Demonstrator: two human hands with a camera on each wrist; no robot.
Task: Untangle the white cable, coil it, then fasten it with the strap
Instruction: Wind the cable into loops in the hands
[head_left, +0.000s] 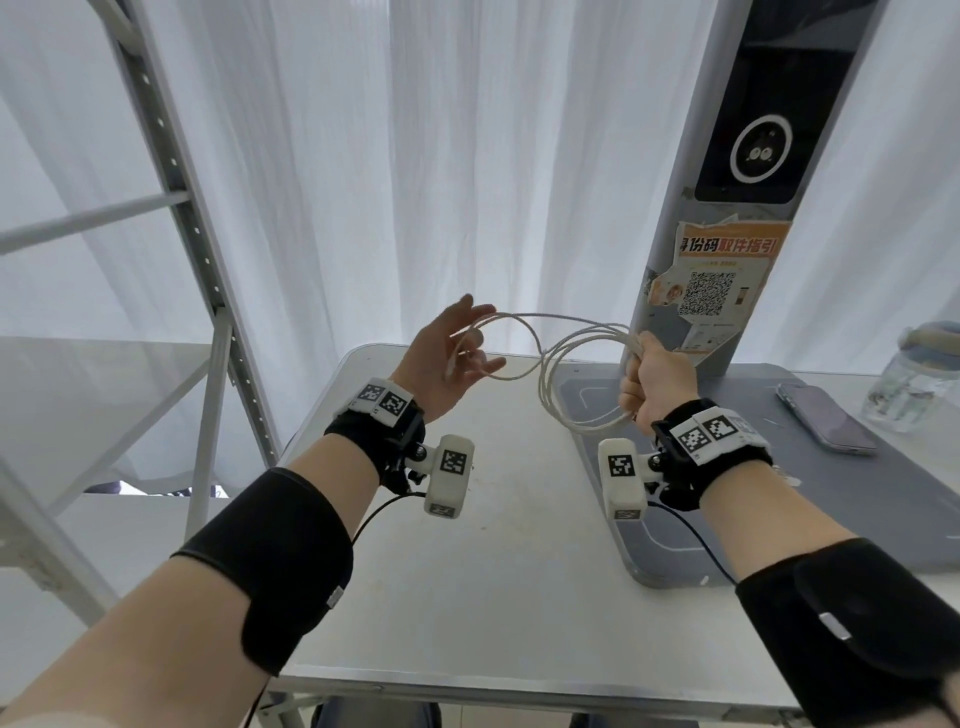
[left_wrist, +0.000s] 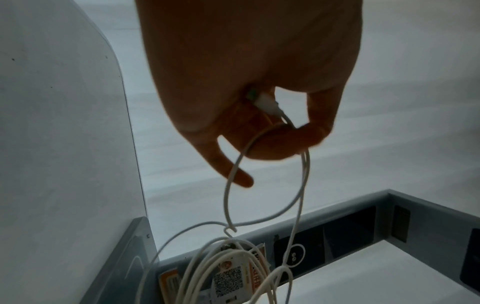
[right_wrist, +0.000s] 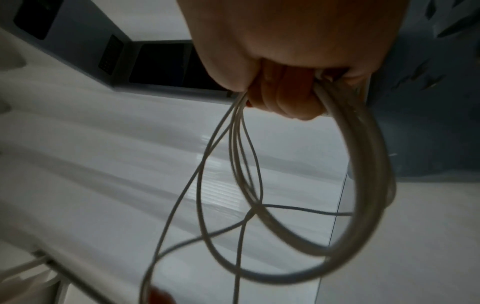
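Thin white cable (head_left: 550, 364) coiled in clenched right hand (head_left: 655, 385). Plug end pinched by left hand (head_left: 448, 357), above pale table (head_left: 467, 571).

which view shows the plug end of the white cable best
The left wrist view: the white plug sits pinched in the left hand, with the white cable running down from it. In the head view the plug cannot be made out in that hand. The right wrist view shows only loops gripped by the right hand.
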